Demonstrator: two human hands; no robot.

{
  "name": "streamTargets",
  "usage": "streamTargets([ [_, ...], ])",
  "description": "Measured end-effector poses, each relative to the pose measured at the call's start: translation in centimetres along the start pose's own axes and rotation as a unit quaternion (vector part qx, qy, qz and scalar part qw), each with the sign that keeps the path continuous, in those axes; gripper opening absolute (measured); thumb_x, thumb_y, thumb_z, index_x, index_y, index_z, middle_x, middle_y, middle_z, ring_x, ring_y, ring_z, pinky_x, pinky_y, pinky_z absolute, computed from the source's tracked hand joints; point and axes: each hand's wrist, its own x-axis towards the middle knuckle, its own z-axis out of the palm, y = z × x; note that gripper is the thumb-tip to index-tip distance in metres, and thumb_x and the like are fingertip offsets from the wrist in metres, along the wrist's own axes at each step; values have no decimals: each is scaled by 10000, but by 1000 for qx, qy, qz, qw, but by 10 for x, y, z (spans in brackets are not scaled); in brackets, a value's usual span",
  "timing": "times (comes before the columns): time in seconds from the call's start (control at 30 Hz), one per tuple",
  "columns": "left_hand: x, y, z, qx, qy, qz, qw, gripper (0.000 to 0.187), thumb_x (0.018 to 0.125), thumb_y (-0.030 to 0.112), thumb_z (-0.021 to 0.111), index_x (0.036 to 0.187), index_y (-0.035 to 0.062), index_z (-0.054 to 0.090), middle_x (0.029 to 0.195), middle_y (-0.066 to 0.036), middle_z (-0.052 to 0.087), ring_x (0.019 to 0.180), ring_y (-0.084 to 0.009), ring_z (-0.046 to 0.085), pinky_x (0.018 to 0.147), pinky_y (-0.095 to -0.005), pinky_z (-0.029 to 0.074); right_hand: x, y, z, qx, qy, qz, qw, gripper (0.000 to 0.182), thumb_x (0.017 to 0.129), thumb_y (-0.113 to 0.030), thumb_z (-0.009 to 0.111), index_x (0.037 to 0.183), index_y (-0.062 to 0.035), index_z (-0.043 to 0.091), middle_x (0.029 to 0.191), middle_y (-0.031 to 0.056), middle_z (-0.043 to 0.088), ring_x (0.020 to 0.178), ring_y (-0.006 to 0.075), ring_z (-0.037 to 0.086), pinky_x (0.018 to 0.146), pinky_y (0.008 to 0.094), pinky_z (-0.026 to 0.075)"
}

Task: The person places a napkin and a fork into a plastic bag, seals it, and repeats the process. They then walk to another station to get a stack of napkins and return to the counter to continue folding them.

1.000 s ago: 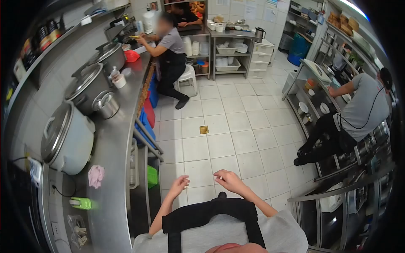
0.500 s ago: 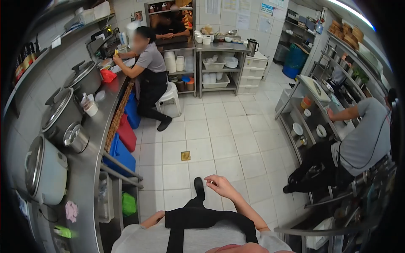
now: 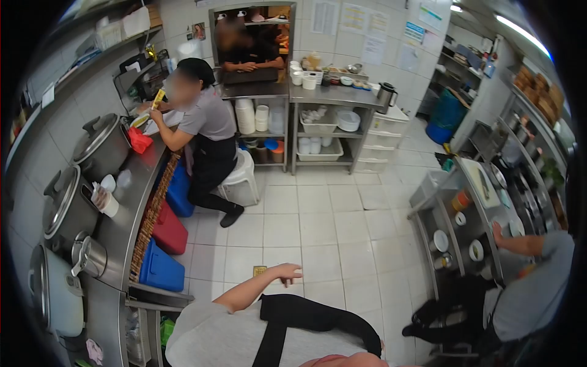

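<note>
Since the earlier frame, the left hand [image 3: 287, 272] is swung forward while the right hand is lost from view.

Fingers are held loosely open, empty, low at frame centre above the white tiled floor [image 3: 318, 220], near the small brass floor drain [image 3: 260, 270], apparently for balance.

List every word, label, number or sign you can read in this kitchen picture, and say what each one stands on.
No text here can be read.
Paper notices on the tiled back wall: too blurred.
Blue sign on that wall: too small.
Tags on the left wall shelf: blurred.
The left hand holds nothing lettered.
</note>
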Motion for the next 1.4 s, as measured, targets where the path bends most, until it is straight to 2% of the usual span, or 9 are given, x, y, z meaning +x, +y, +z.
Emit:
streamTargets([
  [0.33, 189, -52, -116, 255, 249, 130, 925, 398, 819, 386, 462, 807, 20, 618, 712, -187, 616, 690, -318, 617, 620, -409, 489, 88, -175, 10, -20, -91, 48, 995, 281, 770, -254, 562, 599, -38, 612, 552, 138, 598, 471, 204, 603, 461, 361, 488],
  [0.43, 186, -98, -130, 274, 172, -135, 936, 365, 780, 383, 514, 760, 38, 633, 852, -209, 608, 785, -360, 579, 671, -454, 451, 199, -250, -5, -125, -156, -16, 980, 315, 783, -271, 545, 589, -35, 622, 558, 138, 606, 467, 196, 602, 491, 368, 500],
  [0.47, 158, -112, -135, 386, 191, 45, 901, 341, 750, 371, 555, 748, 41, 640, 812, -207, 602, 775, -367, 576, 665, -462, 443, 225, -298, -19, -163, -162, -52, 972, 327, 787, -276, 539, 585, -34, 625, 560, 137, 608, 466, 194, 601, 501, 371, 504],
  [0.57, 164, -99, -154, 156, 274, -210, 926, 340, 734, 353, 579, 680, 22, 631, 706, -202, 584, 696, -379, 576, 604, -452, 452, 271, -479, -85, -313, -22, -144, 938, 447, 844, -311, 449, 561, -21, 637, 603, 165, 621, 596, 294, 630, 677, 395, 509],
  [0.7, 244, -53, -197, 367, 200, -53, 907, 364, 737, 372, 569, 744, 17, 650, 774, -204, 622, 738, -367, 599, 627, -424, 479, 390, -680, -91, -342, 81, -324, 878, 157, 629, -222, 636, 702, -84, 648, 780, 140, 624, 785, 300, 594, 698, 421, 474],
  [0.73, 276, -27, -211, 250, 183, -136, 941, 373, 738, 377, 564, 762, 16, 654, 796, -202, 628, 759, -349, 609, 642, -414, 485, 383, -741, -94, -410, 119, -441, 789, 134, 673, -182, 605, 707, -56, 635, 708, 152, 618, 688, 277, 611, 616, 393, 490],
  [0.8, 337, 7, -241, 88, 165, -218, 958, 383, 738, 382, 559, 782, 15, 657, 813, -200, 635, 776, -330, 618, 655, -404, 491, 380, -849, -73, -13, 68, -370, 926, 157, 749, -105, 507, 697, 23, 581, 560, 147, 581, 467, 203, 582, 446, 311, 483],
  [1.03, 495, 132, -391, 178, 233, 38, 955, 388, 735, 386, 561, 787, 14, 656, 775, -198, 633, 744, -319, 621, 638, -401, 490, 355, -1079, -45, 89, -242, -413, 873, 167, 806, -191, 561, 835, -29, 587, 709, 59, 618, 597, 121, 587, 530, 244, 456],
  [1.4, 607, 583, -663, 42, 409, 299, 861, 267, 865, 240, 496, 789, 3, 591, 524, -89, 522, 509, -182, 507, 482, -323, 368, 514, -1275, -198, 135, -57, -450, 881, 110, 818, -135, 557, 854, -41, 602, 722, 45, 625, 597, 105, 567, 509, 241, 440],
])
